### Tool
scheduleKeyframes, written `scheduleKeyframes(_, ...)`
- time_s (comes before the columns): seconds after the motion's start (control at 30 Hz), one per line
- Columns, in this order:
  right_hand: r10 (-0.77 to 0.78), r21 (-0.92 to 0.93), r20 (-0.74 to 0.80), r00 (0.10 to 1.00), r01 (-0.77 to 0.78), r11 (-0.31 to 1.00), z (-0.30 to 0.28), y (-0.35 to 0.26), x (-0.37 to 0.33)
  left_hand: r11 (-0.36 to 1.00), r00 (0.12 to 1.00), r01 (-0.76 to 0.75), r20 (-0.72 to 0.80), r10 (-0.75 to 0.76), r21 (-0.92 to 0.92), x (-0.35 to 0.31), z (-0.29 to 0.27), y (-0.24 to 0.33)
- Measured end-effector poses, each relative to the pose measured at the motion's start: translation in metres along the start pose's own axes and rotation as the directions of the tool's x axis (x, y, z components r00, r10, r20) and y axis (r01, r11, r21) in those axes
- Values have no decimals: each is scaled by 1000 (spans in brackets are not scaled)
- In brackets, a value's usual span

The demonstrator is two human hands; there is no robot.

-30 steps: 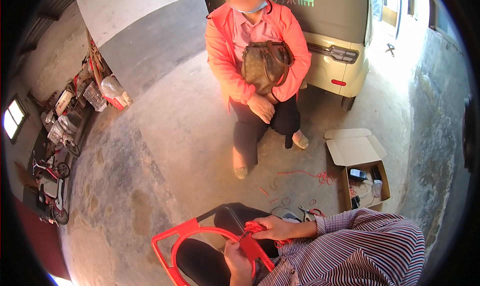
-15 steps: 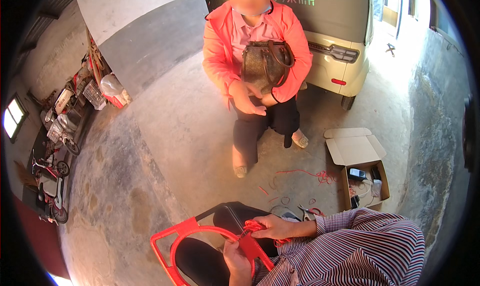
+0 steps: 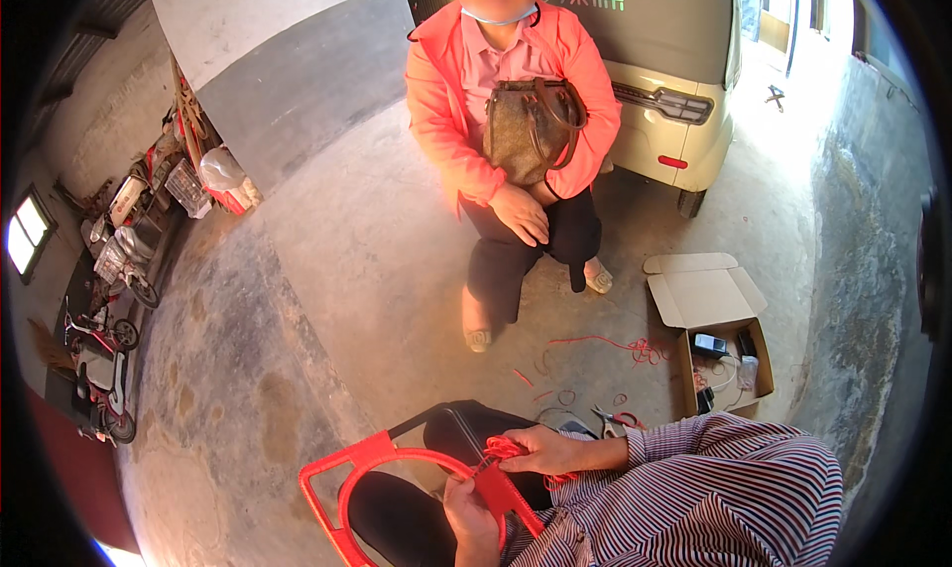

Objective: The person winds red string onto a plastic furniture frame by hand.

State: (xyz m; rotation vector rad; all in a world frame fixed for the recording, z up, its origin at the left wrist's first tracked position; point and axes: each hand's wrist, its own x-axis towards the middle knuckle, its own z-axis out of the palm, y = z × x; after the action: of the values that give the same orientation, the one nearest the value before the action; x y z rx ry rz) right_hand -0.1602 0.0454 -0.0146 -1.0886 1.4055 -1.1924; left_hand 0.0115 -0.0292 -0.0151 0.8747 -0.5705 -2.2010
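Observation:
A red frame (image 3: 371, 450), with a round ring and straight bars wrapped in red, rests across my lap. My left hand (image 3: 472, 520) is closed around the ring's near right side. Just above it, my right hand (image 3: 540, 450) pinches a small bundle of red cord (image 3: 506, 448) against the frame's right part. More red strands hang below my right hand. The far side of the frame and the fingertips of both hands are partly hidden.
Scissors (image 3: 617, 420) and loose red cord (image 3: 640, 350) lie on the concrete floor. An open cardboard box (image 3: 706, 291) holds devices and a white cable. Across from me sits a person (image 3: 436, 111) with a brown handbag (image 3: 531, 121), before a cream vehicle (image 3: 650, 145).
The person opposite has lowered a hand from in front of the handbag to their knees. My hands and the red frame have hardly moved.

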Motion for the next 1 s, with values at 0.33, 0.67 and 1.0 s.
scheduleKeyframes(0.33,-5,18,-7,1000,5,1000,0,-4,-2,1000,1000,-7,-7,7,-7,0,-1,-2)
scheduleKeyframes(0.67,33,-5,2,999,-33,999,-1,-3,-1,1000,1000,-2,-13,2,12,1,-4,-3)
scheduleKeyframes(1.0,-5,25,-13,1000,6,1000,1,3,0,1000,1000,-9,-11,9,-13,-1,-1,-1)
